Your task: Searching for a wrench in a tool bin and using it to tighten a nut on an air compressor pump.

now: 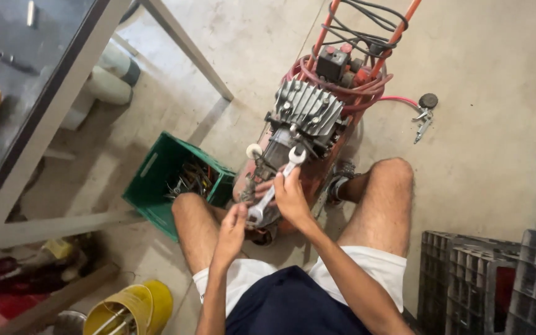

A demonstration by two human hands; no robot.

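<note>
As both hands' fingers clasp a wrench [275,186] on the compressor [308,133], green crate [156,180] beside left knee, air gun [423,121] beyond.

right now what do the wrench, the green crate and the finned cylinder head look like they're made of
The wrench, held in both hands, looks like bright polished steel: silvery, with a shine along its shaft. The green crate seems to be moulded plastic, with an even matte colour and slotted walls. The finned cylinder head looks like cast aluminium, dull grey with thick ribs, though the exact alloy cannot be told.

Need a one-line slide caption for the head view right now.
Seated person's right hand and left hand hold a spanner on a red compressor, beside a green crate.
</note>
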